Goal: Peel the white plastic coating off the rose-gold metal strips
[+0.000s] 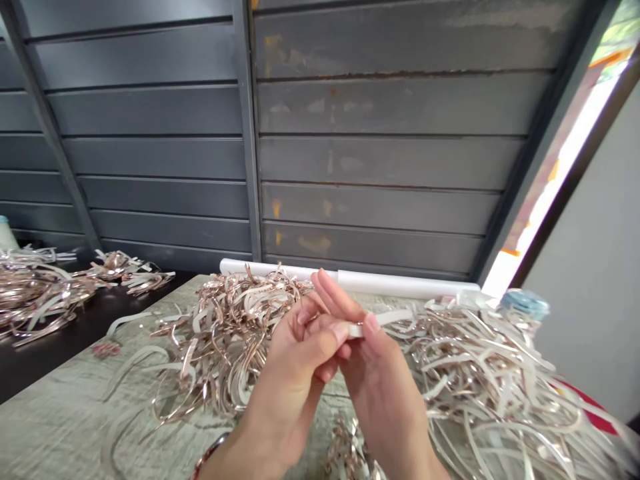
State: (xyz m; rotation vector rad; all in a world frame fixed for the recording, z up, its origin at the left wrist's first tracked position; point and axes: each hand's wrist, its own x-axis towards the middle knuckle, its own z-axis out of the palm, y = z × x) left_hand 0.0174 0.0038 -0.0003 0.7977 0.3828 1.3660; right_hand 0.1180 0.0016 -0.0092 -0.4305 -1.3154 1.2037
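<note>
Head view: at centre, the left hand (pixel 295 363) and right hand (pixel 389 380) clamp fingertips on a strip (pixel 395 317), its long axis running right, slightly upward; the right hand is nearer its free end.

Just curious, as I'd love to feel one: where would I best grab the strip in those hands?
Pinch the pale strip by its free tail, probably from the right: thin and flat, it juts out past the right hand, while the left hand pinches it.
</note>
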